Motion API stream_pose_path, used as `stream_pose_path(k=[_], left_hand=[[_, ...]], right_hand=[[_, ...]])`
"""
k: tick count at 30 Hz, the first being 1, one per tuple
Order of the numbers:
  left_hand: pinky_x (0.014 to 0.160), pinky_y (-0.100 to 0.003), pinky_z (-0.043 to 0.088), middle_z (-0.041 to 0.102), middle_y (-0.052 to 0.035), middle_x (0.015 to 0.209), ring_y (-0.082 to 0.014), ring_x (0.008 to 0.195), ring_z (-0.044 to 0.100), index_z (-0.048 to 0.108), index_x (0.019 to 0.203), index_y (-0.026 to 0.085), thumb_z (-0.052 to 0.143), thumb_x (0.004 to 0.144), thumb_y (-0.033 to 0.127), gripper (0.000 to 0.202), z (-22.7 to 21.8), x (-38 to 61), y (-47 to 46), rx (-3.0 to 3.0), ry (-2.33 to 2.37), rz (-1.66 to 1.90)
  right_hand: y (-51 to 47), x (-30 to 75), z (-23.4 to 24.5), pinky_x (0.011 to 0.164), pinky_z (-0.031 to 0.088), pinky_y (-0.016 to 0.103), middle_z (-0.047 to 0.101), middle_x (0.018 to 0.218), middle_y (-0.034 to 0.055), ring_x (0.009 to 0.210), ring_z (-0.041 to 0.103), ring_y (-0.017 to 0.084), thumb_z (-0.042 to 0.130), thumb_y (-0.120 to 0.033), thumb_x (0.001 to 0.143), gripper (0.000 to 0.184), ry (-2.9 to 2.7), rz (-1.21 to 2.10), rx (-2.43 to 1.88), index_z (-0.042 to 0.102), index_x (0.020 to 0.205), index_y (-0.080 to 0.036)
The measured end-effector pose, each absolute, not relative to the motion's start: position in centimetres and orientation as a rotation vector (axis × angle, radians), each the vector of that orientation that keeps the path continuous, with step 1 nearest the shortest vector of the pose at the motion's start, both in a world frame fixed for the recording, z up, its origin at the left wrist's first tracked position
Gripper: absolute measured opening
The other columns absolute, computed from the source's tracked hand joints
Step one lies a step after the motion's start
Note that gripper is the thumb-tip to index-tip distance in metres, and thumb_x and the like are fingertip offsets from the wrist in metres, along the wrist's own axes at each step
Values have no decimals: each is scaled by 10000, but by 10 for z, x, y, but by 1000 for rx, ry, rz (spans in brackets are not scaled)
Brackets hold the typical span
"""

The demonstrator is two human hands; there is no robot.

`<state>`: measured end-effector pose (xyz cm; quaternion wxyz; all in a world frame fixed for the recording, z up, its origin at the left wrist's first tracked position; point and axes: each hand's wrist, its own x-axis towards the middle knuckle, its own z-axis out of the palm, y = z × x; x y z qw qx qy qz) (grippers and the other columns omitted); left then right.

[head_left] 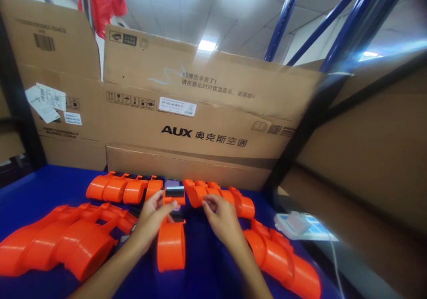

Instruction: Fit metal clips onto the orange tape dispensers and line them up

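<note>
**On a blue bench, one orange housing in hand among rows of its kind**

At the bottom of the frame, two bare forearms reach over a blue bench top (40, 187). A near-left row of orange shells (56, 241) and a near-right row (283, 259) lie on either side of them.

At centre, the left hand (151, 214) clasps the upper end of an orange housing (171, 245), which rests on the bench between the arms with a dark insert (174, 192) at its top. The right hand (222, 216) sits just beside that top with its fingertips drawn together; whether they pinch anything cannot be told.

Just beyond the hands, a far-left row (123, 187) and a far-right row (220, 194) lie at the foot of the cartons. By this layout, only the one piece appears to be in work. Nothing shows which rows are finished.

A white power strip (296, 225) lies at right. An AUX carton (200, 125) fills the middle distance, with blue rack posts (283, 18) at upper right and a red bag (103, 1) at upper left.
</note>
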<state>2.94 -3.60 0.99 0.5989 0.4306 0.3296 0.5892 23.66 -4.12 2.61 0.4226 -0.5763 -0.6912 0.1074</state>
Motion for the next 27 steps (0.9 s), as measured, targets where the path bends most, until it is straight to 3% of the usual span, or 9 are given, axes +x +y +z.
stream_pose_path(k=[4,9,15,21,27], left_hand=[[518,-226,481,768,-60,839,-116,486,620,704,953,164,839,631,285,370,14,27,-36,908,747,1362],[461,-207,440,774,-75,871,-87,429,562,703,994,157,838,642,287,398,15,24,-33,881,743,1340],[484,-214,450,767,-45,830,-83,419,553,706,1008,170,832,653,281,393,12,24,-34,893,731,1326],[452,-203,416,710,-3,632,-103,401,549,697,983,171,832,643,292,386,14,25,-35,921,753,1325],[437,-205,414,625,42,496,-122,387,546,685,1009,177,824,651,312,407,16,27,-39,945,764,1325]], right_hand=[[-40,239,17,679,490,315,738,806,81,743,683,233,544,-170,868,171,-1917,242,-1645,710,833,-184],[-38,248,13,712,465,304,746,891,95,864,702,248,529,-108,859,215,-1997,136,-1873,724,904,-188],[-38,252,13,795,475,345,739,1032,88,990,692,275,661,-236,847,289,-2005,105,-2064,690,1134,-253],[-43,245,11,844,477,387,724,1118,103,1078,660,305,694,-312,846,261,-2043,26,-2054,704,1102,-262],[-42,242,11,774,486,368,737,1063,103,998,689,298,658,-403,870,248,-2069,51,-2106,719,1059,-255]])
